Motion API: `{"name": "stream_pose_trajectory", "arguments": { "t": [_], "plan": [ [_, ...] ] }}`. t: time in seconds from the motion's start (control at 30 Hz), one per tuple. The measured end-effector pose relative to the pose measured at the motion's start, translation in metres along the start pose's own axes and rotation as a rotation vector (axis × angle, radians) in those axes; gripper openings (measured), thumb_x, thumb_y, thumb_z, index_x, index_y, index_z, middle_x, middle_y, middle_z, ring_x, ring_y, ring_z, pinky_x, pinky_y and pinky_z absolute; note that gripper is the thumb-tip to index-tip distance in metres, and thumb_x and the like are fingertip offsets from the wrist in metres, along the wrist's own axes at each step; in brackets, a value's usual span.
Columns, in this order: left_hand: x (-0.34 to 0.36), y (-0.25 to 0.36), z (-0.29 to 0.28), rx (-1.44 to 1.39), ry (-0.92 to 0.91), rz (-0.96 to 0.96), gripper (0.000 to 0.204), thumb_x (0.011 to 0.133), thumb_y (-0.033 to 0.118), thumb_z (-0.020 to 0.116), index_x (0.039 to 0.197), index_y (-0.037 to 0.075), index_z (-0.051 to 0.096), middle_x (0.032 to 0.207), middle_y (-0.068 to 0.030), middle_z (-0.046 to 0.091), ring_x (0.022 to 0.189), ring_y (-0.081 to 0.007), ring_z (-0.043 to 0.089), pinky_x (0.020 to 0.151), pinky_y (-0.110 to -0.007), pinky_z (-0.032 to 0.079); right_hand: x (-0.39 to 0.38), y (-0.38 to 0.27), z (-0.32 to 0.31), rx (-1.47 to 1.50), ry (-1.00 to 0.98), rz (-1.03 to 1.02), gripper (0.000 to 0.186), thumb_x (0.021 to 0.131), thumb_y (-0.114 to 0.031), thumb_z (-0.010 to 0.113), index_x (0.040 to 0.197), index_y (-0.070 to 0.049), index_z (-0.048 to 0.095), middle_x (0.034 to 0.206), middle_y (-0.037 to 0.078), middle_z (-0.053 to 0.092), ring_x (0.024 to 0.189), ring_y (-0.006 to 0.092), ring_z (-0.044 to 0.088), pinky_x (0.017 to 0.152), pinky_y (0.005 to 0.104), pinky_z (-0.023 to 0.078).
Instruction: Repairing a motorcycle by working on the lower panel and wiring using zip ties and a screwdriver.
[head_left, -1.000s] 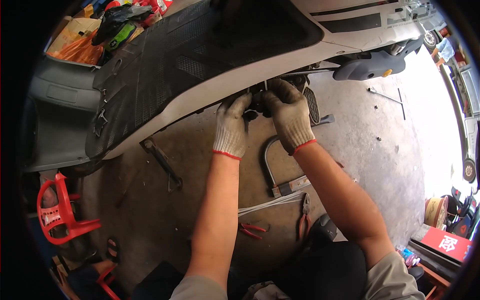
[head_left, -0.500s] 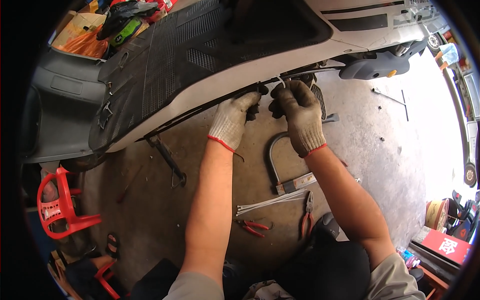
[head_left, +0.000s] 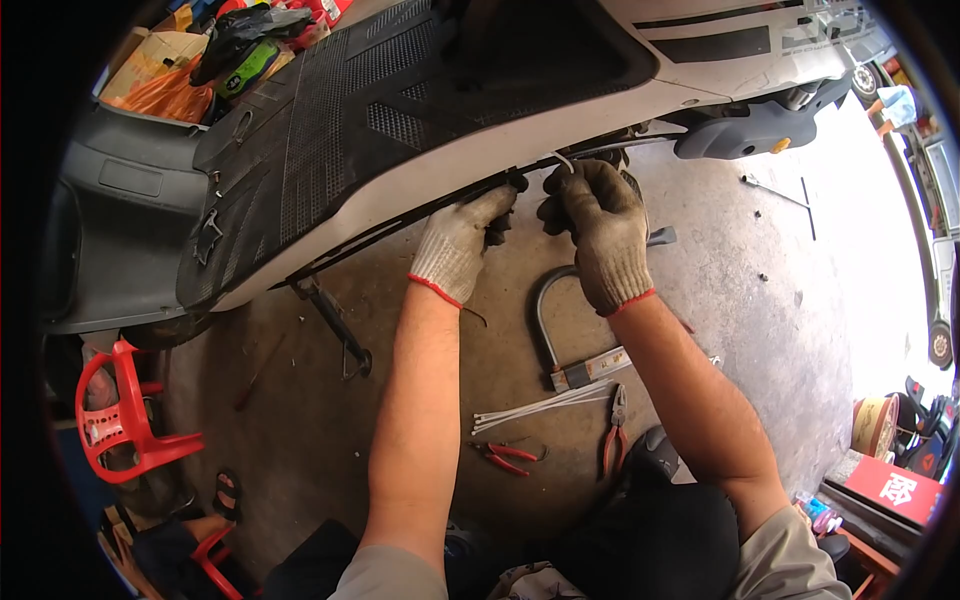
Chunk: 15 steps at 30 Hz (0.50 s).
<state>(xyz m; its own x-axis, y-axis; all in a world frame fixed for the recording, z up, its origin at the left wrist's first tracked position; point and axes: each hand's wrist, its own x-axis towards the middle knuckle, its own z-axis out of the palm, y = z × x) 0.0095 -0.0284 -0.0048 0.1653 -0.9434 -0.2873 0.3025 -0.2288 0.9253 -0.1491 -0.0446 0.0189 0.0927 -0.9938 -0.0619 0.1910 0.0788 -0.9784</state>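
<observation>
Both my hands wear off-white work gloves with dark, dirty fingers and red cuffs. My right hand (head_left: 606,235) is closed on a white cable tie (head_left: 562,159), which rises to the lower edge of the scooter's side panel (head_left: 440,165). Just left of it, my left hand (head_left: 458,240) is curled under the same edge with its fingers bent together. Whatever those fingers hold is hidden. On the floor below lie a bundle of white cable ties (head_left: 545,408), red-handled pliers (head_left: 615,435) and small red-handled cutters (head_left: 509,458).
A U-lock (head_left: 545,320) lies below my right hand. The scooter's kickstand (head_left: 338,325) reaches down at left, near a red plastic chair (head_left: 128,410). A long-handled wrench (head_left: 778,190) lies at right. A red box (head_left: 890,488) stands at lower right.
My left hand has shifted slightly left along the panel's edge. My right hand stays nearly in place, and the cable tie's visible end sits slightly lower and flatter.
</observation>
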Motion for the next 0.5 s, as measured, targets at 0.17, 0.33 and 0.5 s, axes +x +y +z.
{"name": "stream_pose_trajectory", "arguments": {
  "t": [0.17,0.33,0.5],
  "plan": [
    [0.0003,-0.0003,0.0004,-0.018,0.007,-0.016,0.021,0.087,0.02,0.07,0.099,0.003,0.073,0.081,0.0001,0.065,0.069,-0.0086,0.055,0.061,-0.024,0.043,0.001,0.0008,0.0016,0.026,0.004,0.0,0.017,0.1,-0.016,0.056,0.102,0.0,0.063,0.084,0.006,0.067,0.07,0.0119,0.062,0.062,0.0244,0.047],
    [-0.0002,0.0007,-0.0003,0.009,0.012,-0.015,0.021,0.087,0.02,0.07,0.1,0.004,0.073,0.082,0.0006,0.065,0.069,-0.0083,0.055,0.061,-0.024,0.043,0.0016,0.0008,0.0001,0.019,-0.004,0.004,0.017,0.101,-0.014,0.056,0.104,0.001,0.062,0.089,0.007,0.067,0.071,0.0128,0.063,0.064,0.0249,0.049],
    [0.0003,0.0015,-0.0008,0.018,-0.001,-0.009,0.02,0.086,0.02,0.07,0.099,0.004,0.073,0.084,0.0005,0.066,0.07,-0.0083,0.055,0.062,-0.023,0.043,0.0014,0.0006,0.0012,0.028,0.002,0.009,0.018,0.101,-0.015,0.056,0.105,0.001,0.062,0.089,0.007,0.067,0.071,0.0133,0.063,0.064,0.0251,0.049]
  ]
}}
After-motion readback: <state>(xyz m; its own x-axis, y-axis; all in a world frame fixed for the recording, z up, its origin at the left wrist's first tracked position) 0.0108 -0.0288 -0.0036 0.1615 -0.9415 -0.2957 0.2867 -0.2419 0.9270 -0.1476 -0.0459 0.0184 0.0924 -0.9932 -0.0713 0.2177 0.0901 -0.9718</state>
